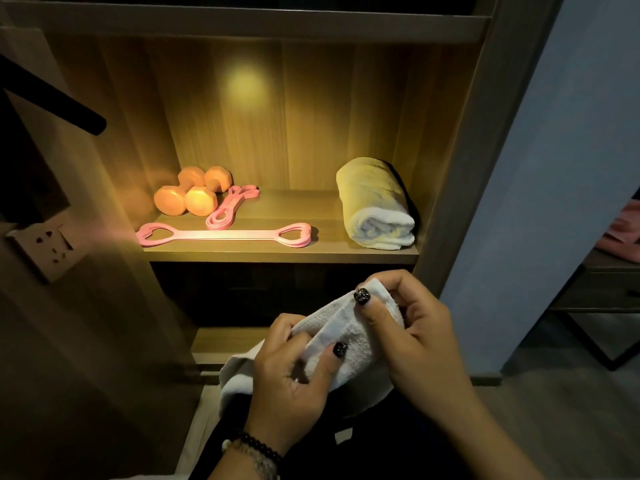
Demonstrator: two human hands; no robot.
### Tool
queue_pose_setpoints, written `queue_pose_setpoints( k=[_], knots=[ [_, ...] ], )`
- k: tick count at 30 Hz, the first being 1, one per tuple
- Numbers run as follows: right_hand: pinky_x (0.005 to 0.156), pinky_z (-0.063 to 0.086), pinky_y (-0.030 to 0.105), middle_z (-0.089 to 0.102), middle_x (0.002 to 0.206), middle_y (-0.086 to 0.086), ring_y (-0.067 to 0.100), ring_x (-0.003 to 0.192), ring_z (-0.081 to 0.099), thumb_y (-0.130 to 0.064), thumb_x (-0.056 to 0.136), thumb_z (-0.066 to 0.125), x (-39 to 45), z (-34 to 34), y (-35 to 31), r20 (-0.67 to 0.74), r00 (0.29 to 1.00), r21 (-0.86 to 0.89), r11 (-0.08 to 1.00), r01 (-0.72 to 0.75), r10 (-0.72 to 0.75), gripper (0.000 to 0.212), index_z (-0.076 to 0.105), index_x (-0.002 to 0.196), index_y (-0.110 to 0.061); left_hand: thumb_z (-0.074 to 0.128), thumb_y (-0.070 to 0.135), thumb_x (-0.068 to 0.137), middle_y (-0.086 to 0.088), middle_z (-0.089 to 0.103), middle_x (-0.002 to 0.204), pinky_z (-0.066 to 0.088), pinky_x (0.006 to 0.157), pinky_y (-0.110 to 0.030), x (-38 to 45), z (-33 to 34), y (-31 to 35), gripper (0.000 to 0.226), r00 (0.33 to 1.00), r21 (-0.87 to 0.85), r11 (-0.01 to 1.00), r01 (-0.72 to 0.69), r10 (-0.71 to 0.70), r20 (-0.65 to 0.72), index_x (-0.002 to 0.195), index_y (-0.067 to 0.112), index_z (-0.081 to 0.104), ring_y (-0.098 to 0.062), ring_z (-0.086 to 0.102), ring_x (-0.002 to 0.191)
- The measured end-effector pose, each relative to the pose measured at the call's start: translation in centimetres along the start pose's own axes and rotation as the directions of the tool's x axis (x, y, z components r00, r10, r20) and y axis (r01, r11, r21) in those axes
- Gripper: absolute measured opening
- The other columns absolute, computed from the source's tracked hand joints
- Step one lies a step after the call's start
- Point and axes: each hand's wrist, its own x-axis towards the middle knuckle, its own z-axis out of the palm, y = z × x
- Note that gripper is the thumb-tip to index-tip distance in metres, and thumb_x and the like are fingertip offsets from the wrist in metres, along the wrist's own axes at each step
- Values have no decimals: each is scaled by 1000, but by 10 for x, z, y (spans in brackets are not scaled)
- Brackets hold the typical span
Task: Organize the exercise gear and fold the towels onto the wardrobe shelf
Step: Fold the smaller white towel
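Two hands work a white towel (346, 336) at six o'clock, below the lit shelf (277, 252): the left hand (294, 382) and the right hand (412, 337) both have fingers pinched on its folds, probably to tighten it. A finished rolled towel (375, 206) sits at three o'clock; dumbbells (192, 195) and pink resistance bands (225, 233) are grouped at nine, leaving a gap between.

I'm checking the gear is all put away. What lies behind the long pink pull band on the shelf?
Behind the long pink pull band lie two orange dumbbells and a looped pink resistance band. What lies behind the dumbbells is hidden.
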Motion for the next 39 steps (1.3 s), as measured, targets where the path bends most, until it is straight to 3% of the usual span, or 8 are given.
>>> queue_pose_setpoints(
  k=[5,9,18,24,28,31,34,39],
  knots=[
    [61,50,18,65,83,-4,11,77,64,-9,92,59,-2,5,-5,-38,998,-7,999,46,-46,9,63,90,-16,51,52,91,-1,54,86,46,63,-20,-2,6,-14,56,992,59,998,-37,44,-120,79,0,67,-8,56,78],
    [61,53,29,65,80,0,16,74,63,-8,92,59,7,-3,-9,-120,988,-31,995,92,-95,10,62,87,-16,59,34,86,0,52,81,40,58,-15,4,4,-39,35,990,117,992,-38,54,-134,78,1,67,-4,51,73],
    [56,45,12,62,72,-14,1,66,57,-18,91,60,25,-17,-30,-386,908,-97,986,134,-161,9,63,85,-24,52,45,84,9,51,78,41,53,-12,27,-13,-83,38,998,207,977,51,-45,-34,74,9,64,-5,52,72],
    [62,50,37,63,78,2,19,72,59,-35,92,55,29,-24,-44,-414,907,-112,993,35,-79,15,60,84,-24,62,26,89,7,50,51,36,49,-23,59,-26,-38,36,879,-224,908,356,-406,-250,56,17,51,-7,43,49],
    [65,47,36,59,81,-5,12,75,56,-37,94,53,32,-46,-34,-567,823,-142,988,-64,-29,17,58,83,-26,77,14,77,13,57,47,39,44,-13,76,-54,-4,26,960,-185,969,164,-200,-198,56,11,62,1,47,46],
    [62,43,29,55,78,-7,10,71,52,-36,96,53,39,-60,-35,-656,750,-128,992,-5,-81,17,55,80,-28,76,57,65,4,49,49,34,39,-17,93,-76,28,60,995,-173,985,6,-23,-98,51,5,50,-6,41,45],
    [61,43,23,53,75,-12,3,68,50,-27,90,55,49,-62,-41,-569,780,-290,951,105,-260,10,53,80,-27,69,56,74,-10,39,49,30,41,-30,107,-80,51,69,992,-117,985,-125,121,-43,49,-2,42,-23,34,45],
    [49,38,11,58,63,-12,4,58,55,-31,74,55,46,-41,-35,-76,965,-504,845,181,-252,10,64,75,-25,67,34,78,-2,39,46,30,42,-25,89,-63,50,52,987,-79,984,-158,161,25,47,2,40,-15,34,43]
  ],
)
